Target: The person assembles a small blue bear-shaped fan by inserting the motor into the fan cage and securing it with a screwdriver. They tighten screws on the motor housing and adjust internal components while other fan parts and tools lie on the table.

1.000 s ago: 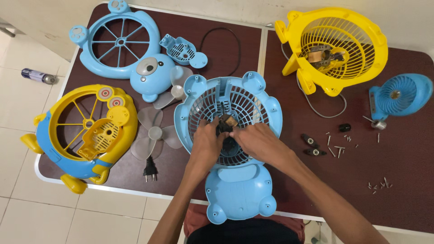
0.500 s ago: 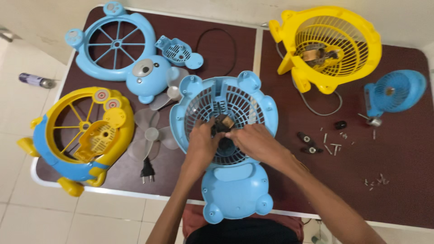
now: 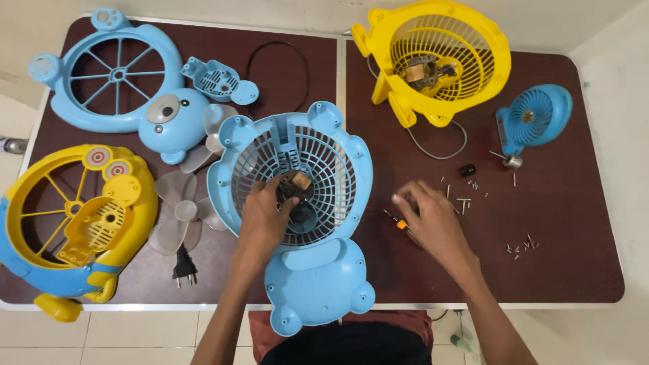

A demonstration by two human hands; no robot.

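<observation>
Blue plastic fan shell (image 3: pixel 297 203) at centre frame, grille up, base toward the bottom edge. Half a second ago, both hands together at the motor (image 3: pixel 292 189) in the grille's middle; now only the left hand (image 3: pixel 265 220) there, fingers curled against the motor, seemingly steadying it. Right hand (image 3: pixel 433 220) moved off to right of centre, fingers closing over a small screwdriver (image 3: pixel 399 223) with an orange tip lying on the table; grip not fully clear. Probably a switch from holding to fetching a tool. Dark brown folding table (image 3: pixel 324 74), seam down its middle, strewn with screws (image 3: pixel 463 196) at right. Pale tiled floor (image 3: pixel 135 331) along the lower left.
</observation>
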